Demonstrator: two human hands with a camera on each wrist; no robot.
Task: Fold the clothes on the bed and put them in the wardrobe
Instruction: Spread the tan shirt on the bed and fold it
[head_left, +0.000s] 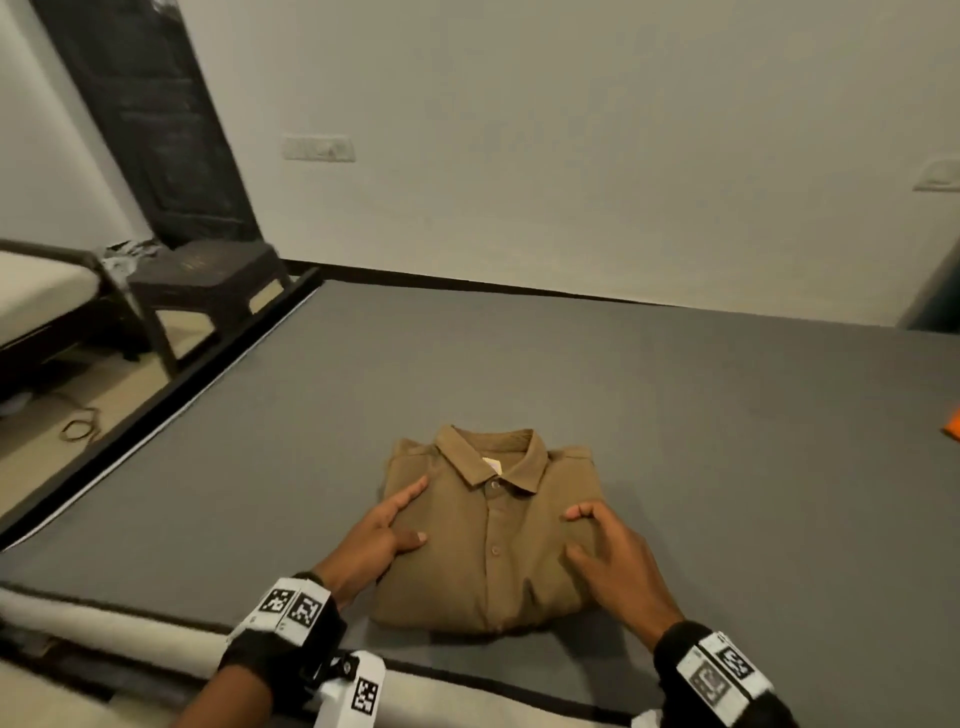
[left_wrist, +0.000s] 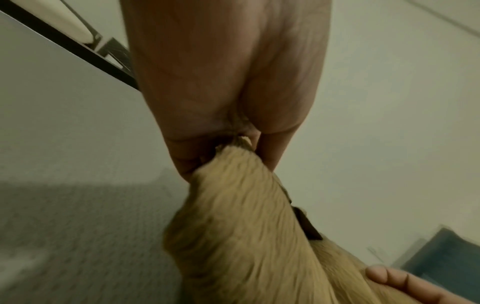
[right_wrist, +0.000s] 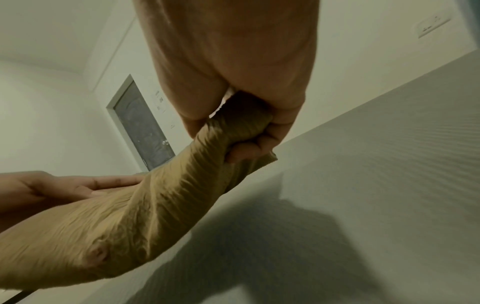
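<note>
A brown collared shirt lies folded, buttons up, near the front edge of the grey bed. My left hand holds its left edge, thumb on top. In the left wrist view the shirt's cloth runs up between the thumb and fingers of that hand. My right hand is on the shirt's right side. The right wrist view shows this hand with fingers curled round a bunched fold of the shirt. No wardrobe is in view.
An orange item pokes in at the bed's right edge. Left of the bed stand a dark stool, a second bed and a dark door. A cable lies on the floor. A wall runs behind the bed.
</note>
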